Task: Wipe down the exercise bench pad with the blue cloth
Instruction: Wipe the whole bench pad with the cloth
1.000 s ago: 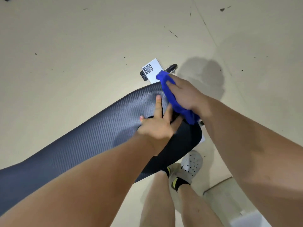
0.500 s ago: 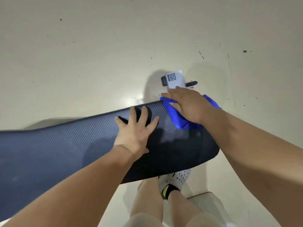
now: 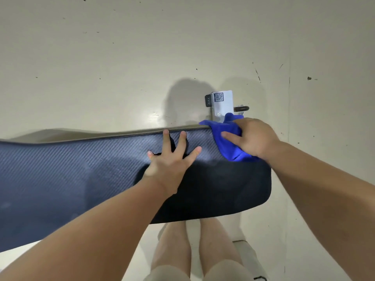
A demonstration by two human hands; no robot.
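Squarely across the frame lies the pad [image 3: 81,169], which looks cushioned yet firm. Your left hand [image 3: 172,165] is splayed flat near its far edge, holding nothing. At the far right corner, your right hand [image 3: 255,138] grips the cloth [image 3: 229,145], probably soft and light; keep it bunched.

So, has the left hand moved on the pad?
Yes. The left hand slid along the pad, away from its rounded end; its fingertips now reach the far edge.
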